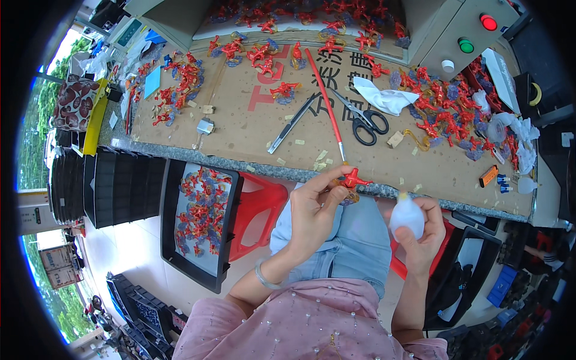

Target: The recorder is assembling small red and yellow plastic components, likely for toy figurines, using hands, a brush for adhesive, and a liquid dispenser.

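Between the fingertips of my left hand (313, 209) is a small red figurine (354, 179) with a translucent yellowish part below it, held just off the table's front edge. My right hand (425, 237) is wrapped round a white squeeze bottle (405, 217), its narrow tip pointing up. Bottle and figurine are apart. Beyond the figurine, a thin red-handled brush (327, 99) lies on the cardboard-covered table (234, 135). Next to it are black-handled scissors (364, 125), dark tweezers (293, 125) and a crumpled white tissue (384, 98).
Red figurines with purple bases pile up on the table's right (447, 117) and left (185, 81). A grey machine housing (459, 36) with buttons stands at the back. A black tray (227, 240) of figurines and a red stool (259, 207) sit below, left of my lap.
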The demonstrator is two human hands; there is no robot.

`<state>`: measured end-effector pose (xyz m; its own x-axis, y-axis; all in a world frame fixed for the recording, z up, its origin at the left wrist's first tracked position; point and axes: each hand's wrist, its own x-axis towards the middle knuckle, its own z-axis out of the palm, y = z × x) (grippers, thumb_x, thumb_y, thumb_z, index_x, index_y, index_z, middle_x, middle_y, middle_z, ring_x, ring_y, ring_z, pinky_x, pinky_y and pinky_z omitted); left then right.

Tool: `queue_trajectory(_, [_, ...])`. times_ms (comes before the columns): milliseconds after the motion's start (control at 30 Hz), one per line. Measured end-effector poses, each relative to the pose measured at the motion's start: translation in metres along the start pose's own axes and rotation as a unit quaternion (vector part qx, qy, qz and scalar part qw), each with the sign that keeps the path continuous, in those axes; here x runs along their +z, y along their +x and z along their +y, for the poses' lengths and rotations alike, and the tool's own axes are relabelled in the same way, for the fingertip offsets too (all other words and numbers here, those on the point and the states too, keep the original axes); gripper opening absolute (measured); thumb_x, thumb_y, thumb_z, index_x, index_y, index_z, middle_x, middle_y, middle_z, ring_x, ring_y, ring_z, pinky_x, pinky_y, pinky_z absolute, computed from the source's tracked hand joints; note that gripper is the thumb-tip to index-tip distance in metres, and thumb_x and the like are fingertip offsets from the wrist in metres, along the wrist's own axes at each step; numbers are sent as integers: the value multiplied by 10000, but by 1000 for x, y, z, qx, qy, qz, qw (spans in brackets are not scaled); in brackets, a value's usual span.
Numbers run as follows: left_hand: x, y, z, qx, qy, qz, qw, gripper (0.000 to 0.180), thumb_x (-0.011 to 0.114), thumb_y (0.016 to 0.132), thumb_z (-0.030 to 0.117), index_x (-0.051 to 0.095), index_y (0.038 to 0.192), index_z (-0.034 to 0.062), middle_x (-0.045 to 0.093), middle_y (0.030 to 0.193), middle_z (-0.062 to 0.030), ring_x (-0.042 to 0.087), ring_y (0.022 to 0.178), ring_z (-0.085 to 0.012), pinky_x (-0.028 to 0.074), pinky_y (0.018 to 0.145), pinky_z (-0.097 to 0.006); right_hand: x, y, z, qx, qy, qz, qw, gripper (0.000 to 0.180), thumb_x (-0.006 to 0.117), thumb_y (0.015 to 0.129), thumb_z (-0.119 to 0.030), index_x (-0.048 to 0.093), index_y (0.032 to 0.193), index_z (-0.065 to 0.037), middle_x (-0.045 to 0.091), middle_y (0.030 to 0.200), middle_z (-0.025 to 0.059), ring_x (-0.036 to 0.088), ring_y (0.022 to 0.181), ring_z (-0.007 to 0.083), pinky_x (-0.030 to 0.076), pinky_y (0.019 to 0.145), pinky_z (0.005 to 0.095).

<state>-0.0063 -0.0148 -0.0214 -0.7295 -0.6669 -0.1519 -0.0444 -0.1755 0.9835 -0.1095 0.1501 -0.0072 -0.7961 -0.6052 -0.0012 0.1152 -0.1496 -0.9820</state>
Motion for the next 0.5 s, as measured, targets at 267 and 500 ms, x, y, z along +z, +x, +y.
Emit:
queue_trajectory(267, [3, 1, 1, 48, 2, 34, 998, 311, 561, 858, -97, 641, 1145, -10, 674, 864, -94, 633, 780, -93, 533, 695, -231, 10, -9, 5, 20, -52, 72, 996, 300, 768, 681, -95, 614, 907, 28, 648, 901, 97, 600, 819, 114, 477, 736, 240])
queue_trajectory(500, [1, 0, 4, 102, 100, 43, 989, 304, 597, 817, -76, 659, 1103, 9, 679, 851, -141, 657, 714, -190, 510, 664, -270, 14, -5, 1, -28, -107, 55, 992, 325, 782, 661, -79, 621, 917, 42, 662, 903, 118, 624, 822, 135, 492, 761, 260])
